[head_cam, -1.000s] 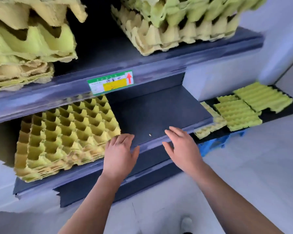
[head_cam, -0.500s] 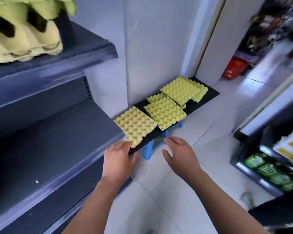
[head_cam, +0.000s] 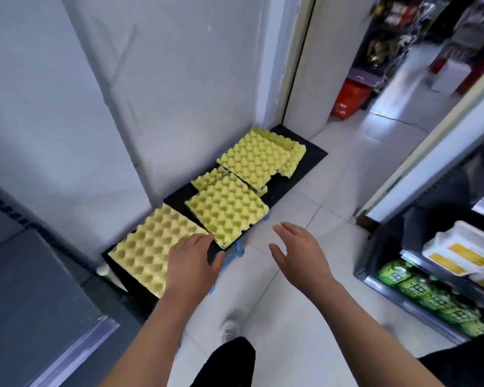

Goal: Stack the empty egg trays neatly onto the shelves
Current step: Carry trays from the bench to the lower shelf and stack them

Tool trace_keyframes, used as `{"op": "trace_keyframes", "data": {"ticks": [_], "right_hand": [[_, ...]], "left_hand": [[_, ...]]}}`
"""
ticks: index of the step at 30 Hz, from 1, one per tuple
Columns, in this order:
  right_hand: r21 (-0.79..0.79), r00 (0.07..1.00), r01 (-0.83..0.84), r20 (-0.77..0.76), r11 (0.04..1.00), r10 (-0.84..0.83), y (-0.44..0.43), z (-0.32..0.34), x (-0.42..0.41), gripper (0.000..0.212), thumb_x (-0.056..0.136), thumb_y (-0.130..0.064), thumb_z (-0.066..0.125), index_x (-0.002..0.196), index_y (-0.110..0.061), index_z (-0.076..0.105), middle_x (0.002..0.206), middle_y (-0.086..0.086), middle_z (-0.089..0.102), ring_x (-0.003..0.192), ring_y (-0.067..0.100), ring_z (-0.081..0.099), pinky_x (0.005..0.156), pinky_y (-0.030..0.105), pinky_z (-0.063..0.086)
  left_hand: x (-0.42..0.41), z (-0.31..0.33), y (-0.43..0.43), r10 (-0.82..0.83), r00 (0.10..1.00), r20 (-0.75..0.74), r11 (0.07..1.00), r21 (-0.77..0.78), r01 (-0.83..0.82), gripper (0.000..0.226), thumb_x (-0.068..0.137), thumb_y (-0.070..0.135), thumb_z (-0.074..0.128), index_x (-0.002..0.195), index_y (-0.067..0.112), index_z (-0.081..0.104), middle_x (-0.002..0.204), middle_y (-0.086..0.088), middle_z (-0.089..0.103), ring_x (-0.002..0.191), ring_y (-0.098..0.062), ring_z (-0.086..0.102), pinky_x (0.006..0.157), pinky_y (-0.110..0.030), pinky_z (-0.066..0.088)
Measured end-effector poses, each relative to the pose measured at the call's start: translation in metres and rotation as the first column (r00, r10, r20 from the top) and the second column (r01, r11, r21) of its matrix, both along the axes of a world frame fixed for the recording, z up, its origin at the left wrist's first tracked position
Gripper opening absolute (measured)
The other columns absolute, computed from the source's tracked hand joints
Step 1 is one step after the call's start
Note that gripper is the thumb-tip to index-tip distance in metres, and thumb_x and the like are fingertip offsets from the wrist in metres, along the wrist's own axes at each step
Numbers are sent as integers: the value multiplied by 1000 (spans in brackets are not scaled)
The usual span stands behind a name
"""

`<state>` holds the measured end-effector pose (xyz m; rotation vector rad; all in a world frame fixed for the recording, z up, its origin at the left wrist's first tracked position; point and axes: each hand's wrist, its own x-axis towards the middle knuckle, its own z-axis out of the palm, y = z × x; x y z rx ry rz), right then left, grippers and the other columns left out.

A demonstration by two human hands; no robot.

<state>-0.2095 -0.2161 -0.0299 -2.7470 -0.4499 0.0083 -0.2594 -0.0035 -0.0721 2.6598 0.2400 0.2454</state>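
The left hand (head_cam: 190, 261), fingers straight and holding nothing, reaches over the near corner of the nearest egg tray (head_cam: 151, 241), just below frame centre. The right hand (head_cam: 299, 252) is spread and empty too, probably poised to take the opposite edge. More egg trays (head_cam: 227, 210) lie overlapped up the black board (head_cam: 308, 159). The shelf (head_cam: 25, 289) waits at lower left.

Left hand (head_cam: 192, 262) fingers spread, over nearest egg tray (head_cam: 154, 244) edge; right hand (head_cam: 299, 254) open above floor tiles (head_cam: 347, 169). More yellow trays (head_cam: 227, 209) on black board (head_cam: 305, 160) by wall, grey shelf (head_cam: 25, 297) left
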Motion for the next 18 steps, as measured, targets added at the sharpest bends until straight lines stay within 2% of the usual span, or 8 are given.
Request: {"op": "trace_keyframes", "data": {"ticks": [3,7,11,14,18], "right_hand": [[0,998,52,-23,999,-52,-7,1,58,40,89,-20,64,126,-6,60,123,15,61,116,34,55,99,36,41],[-29,994,78,-81,997,-80,-18,-2,130,45,95,-28,56,137,-12,51,140,11,51,130,28,45,108,32,31],[-45,989,90,-114,995,-95,-33,-8,195,46,96,-31,52,140,-14,48,142,8,49,132,25,42,110,30,28],[-39,986,93,-135,995,-97,-47,-16,244,46,97,-30,51,140,-14,47,142,8,48,132,24,41,109,29,28],[-62,986,37,-161,997,-47,-68,-33,321,47,98,-33,48,142,-15,44,146,7,44,135,22,37,111,29,26]], "left_hand": [[66,2,-6,-26,1000,-17,1000,-6,26,36,79,27,77,109,8,71,103,-7,71,95,-33,66,85,-44,51],[148,4,-17,-76,997,-31,997,11,77,37,78,31,73,108,8,72,101,-7,72,90,-32,67,79,-41,52],[215,-2,-33,-94,994,-64,996,-16,93,46,81,39,61,114,8,70,108,-8,71,98,-31,65,86,-43,50],[262,-10,-48,-85,990,-109,996,-26,82,42,87,34,69,121,10,67,117,-8,68,108,-31,62,92,-42,46],[325,-27,-71,-28,986,-167,999,-48,21,46,89,35,66,129,12,62,126,-7,64,117,-29,57,98,-41,42]]}}
